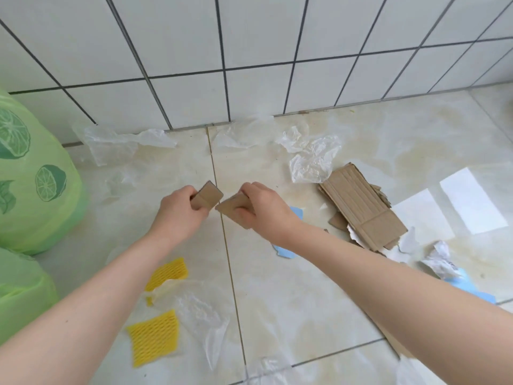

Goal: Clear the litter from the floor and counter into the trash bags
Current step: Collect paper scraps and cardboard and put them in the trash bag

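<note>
While we hold both hands over the floor (277,287), our left hand (180,209) curls its fingers (191,191) round one cardboard scrap (208,197), and our right hand (261,207) pinches a second scrap (231,206); the two scraps' corners nearly touch. We count two green bags (33,176) at left, two yellow nets (155,336) below, and one cardboard stack (361,207) at right.

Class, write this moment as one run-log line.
left hand: holds cardboard piece | right hand: holds cardboard scrap | trash bag: left | floor: littered
</note>
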The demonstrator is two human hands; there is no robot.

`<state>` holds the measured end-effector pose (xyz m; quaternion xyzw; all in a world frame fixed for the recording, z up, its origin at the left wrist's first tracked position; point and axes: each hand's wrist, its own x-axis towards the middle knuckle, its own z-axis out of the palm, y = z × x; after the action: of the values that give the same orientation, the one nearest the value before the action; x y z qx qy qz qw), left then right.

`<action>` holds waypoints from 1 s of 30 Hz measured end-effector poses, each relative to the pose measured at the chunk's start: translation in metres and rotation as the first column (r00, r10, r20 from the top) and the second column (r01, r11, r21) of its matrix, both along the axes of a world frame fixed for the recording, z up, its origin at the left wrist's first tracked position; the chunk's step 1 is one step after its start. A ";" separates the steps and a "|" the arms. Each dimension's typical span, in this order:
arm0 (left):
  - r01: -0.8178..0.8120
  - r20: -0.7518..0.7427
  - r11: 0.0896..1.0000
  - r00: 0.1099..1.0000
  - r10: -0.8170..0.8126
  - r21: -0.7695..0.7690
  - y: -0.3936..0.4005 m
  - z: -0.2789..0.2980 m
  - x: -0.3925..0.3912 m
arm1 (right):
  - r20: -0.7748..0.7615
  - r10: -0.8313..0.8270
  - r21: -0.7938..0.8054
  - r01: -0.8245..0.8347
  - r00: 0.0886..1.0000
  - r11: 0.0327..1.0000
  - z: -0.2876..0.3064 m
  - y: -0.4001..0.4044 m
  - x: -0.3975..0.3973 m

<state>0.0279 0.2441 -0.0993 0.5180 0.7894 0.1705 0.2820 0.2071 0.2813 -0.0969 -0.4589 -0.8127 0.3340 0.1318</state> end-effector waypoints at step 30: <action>0.420 -0.305 0.890 0.836 -0.456 -0.178 -0.013 -0.054 0.164 | 0.259 -0.294 -0.305 0.366 0.920 0.879 -0.004 -0.067 0.197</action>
<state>0.1914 0.2307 -0.1534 0.6910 0.6939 -0.0312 0.2000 0.4042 0.2138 -0.1012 -0.6390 -0.6593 0.3957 0.0196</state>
